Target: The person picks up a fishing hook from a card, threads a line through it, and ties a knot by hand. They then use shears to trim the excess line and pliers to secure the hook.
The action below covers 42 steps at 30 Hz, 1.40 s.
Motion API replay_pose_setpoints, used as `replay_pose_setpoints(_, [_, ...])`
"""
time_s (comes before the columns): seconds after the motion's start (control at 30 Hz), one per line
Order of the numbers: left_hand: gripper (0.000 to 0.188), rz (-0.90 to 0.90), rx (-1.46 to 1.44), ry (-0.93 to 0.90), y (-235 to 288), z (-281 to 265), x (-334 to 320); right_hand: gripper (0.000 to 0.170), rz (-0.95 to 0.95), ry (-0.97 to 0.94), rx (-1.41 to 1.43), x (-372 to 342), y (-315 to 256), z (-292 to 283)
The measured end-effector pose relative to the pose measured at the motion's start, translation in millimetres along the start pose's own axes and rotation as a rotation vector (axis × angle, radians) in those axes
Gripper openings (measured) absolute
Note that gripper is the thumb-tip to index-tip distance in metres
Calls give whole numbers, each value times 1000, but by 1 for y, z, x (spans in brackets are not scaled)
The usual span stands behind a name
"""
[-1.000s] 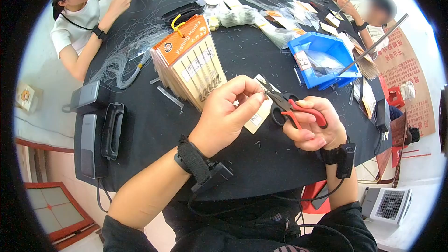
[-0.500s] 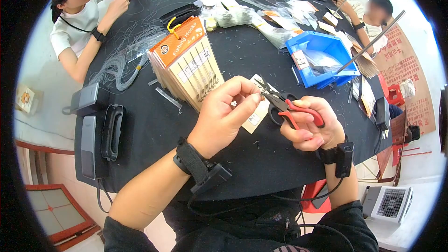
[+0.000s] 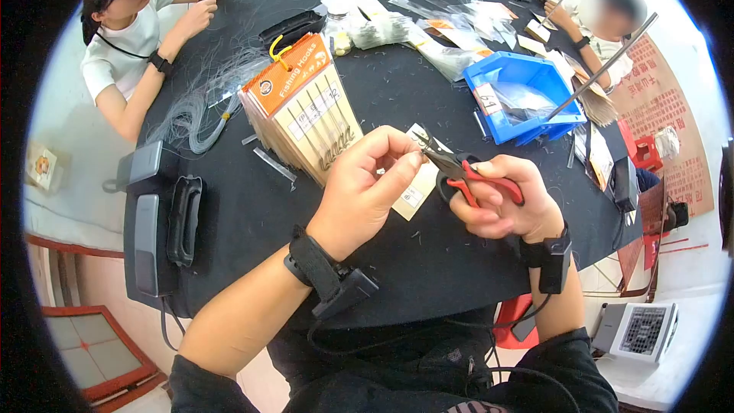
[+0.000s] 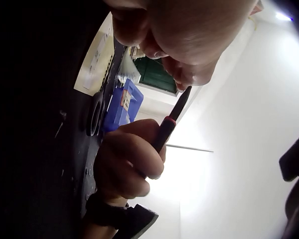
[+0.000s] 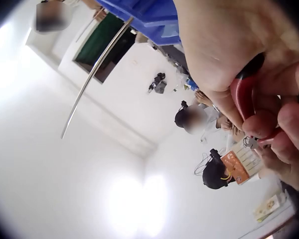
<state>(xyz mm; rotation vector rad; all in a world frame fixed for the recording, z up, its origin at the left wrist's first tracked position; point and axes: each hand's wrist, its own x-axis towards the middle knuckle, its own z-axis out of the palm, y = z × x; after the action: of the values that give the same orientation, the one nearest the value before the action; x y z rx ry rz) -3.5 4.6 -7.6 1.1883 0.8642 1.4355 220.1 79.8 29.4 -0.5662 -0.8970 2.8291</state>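
Observation:
My right hand [image 3: 511,200] grips pliers [image 3: 443,159] with red handles and dark jaws, fingers curled round the handles. My left hand [image 3: 359,191] holds thumb and forefinger pinched together right at the pliers' tips. What it pinches is tiny and mostly hidden by the fingertips; I cannot tell its kind. In the left wrist view the pliers' point meets those fingertips. Beneath the hands lies a cream card [image 3: 413,197] with a printed label. Scissors with black loop handles [image 4: 90,122] lie beside it. Left of my left hand stands a thick stack of orange-topped fishing hook cards [image 3: 294,76].
A blue bin [image 3: 497,118] of clear bags stands at the right, with a metal rod [image 3: 604,65] slanting over it. Coiled clear line [image 3: 202,130] and grey boxes [image 3: 153,237] lie left. Packets [image 3: 382,30] lie farther back. Other people sit across the black table [image 3: 306,275].
Both hands and the pliers have shifted slightly left in the view, still meeting at the fingertips. The pliers' handles have drawn closer together in my right hand.

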Motion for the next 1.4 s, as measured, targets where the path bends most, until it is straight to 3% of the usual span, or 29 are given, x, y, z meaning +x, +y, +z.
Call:
replay_pose_setpoints(0.17, [11, -16, 10, 25, 2, 1, 0, 37, -311, 261, -589, -5, -2, 7])
replay_pose_setpoints(0.3, [9, -13, 78, 35, 1, -1, 0, 34, -347, 335, -716, -6, -5, 8])
replay_pose_setpoints(0.37, [9, -27, 74, 47, 1, -3, 0, 33, -514, 302, -463, -6, -3, -6])
replay_pose_setpoints(0.43, [9, -43, 38, 78, 3, -3, 0, 32, -729, 227, -392, -11, -8, -8])
replay_pose_setpoints(0.5, [9, -59, -25, 47, 8, 2, -2, 25, -788, 293, -468, -18, -14, -4])
replay_pose_setpoints(0.57, [9, -85, -112, -12, 7, 6, -4, 17, -876, 592, -779, -13, -7, -6])
replay_pose_setpoints(0.63, [9, -119, -224, -90, 4, 9, -6, 29, -844, 635, -1038, -3, -6, 3])
replay_pose_setpoints(0.67, [8, -240, -230, -150, 8, 3, -7, 30, -824, 616, -1075, -1, -4, 4])
replay_pose_setpoints(0.87, [9, -253, -297, -225, 8, 11, -9, 31, -776, 454, -1203, 4, 0, 5])
replay_pose_setpoints(1.3, [11, -357, -371, -278, 12, 7, -8, 19, -876, 388, -1259, 6, 2, 5])
replay_pose_setpoints(1.4, [14, -394, -282, -210, 13, 12, -8, 18, -901, 401, -1218, 7, 3, 4])
